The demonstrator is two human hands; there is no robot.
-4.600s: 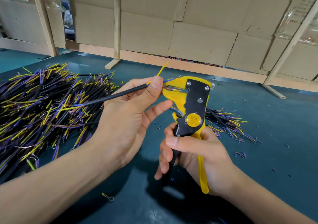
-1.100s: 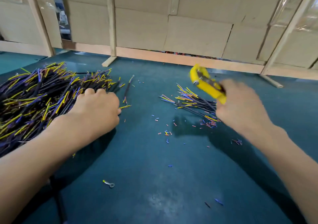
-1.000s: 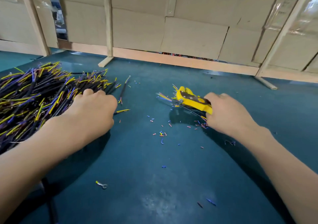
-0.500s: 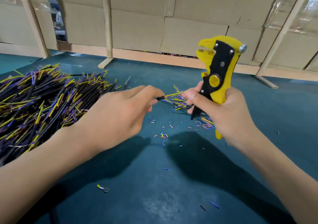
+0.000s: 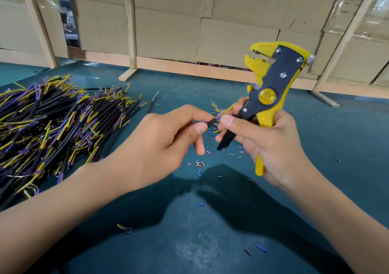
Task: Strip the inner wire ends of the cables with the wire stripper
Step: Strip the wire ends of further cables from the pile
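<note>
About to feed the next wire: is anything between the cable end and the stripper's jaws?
Nothing visible blocks it. The cable, pinched by the left hand, sits low beside the right hand; the wire stripper stands upright with its jaws open above, with open air between.

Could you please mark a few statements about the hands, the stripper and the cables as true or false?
1. The right hand holds the yellow wire stripper upright, head up. True.
2. The left hand rests flat on the big cable pile. False: it pinches a single black cable in front of the pile.
3. A wire sits clamped in the stripper's head. False: the head is raised well above the cable, with nothing in it.
4. Short bits of coloured insulation lie on the green tabletop. True.
5. A ring terminal lies near the left forearm. True.
</note>
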